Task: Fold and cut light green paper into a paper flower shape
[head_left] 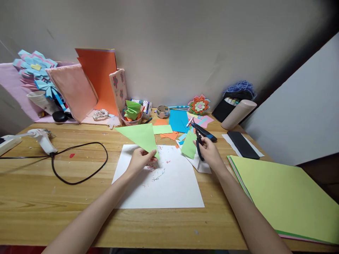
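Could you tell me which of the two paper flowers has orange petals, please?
The smaller flower, right of the blue sheet; the other flower, far left, is light blue and pink.

A slim, bare left forearm [104, 201] and right forearm [237, 194] taper to a bare left hand [140, 159] and right hand [209, 151]

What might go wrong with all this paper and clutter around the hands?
The scissors in the right hand could nick the smaller green piece beside them. Coloured specks on the white sheet might smudge the green paper in the left hand. The left arm might snag the looped cable, tugging the glue gun.
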### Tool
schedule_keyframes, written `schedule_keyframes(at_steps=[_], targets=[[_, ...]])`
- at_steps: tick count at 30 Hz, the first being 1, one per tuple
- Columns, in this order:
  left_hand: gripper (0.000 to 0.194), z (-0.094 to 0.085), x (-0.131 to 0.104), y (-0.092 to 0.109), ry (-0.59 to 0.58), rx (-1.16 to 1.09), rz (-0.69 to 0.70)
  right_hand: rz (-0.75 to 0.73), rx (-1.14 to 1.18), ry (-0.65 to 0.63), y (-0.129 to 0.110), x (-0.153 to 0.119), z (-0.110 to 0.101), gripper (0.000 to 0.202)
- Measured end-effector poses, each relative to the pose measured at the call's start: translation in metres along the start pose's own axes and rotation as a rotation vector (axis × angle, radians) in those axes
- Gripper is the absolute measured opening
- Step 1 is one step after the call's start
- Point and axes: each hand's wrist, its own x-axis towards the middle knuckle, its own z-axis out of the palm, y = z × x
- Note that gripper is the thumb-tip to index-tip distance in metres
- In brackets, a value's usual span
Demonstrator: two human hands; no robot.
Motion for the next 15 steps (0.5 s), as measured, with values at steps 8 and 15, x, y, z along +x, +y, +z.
schedule_keyframes(at_steps=[8,15], targets=[[0.035,-0.001,-0.004,0.009,0.097,0.070,0.156,0.388,0.693,-0.947,-0.029,-0.069,0.060,0.076],[0.033,-0.001,-0.007,0.013,0.148,0.114,0.169,0.397,0.593,-1.021,-0.019,-0.078,0.065,0.075]])
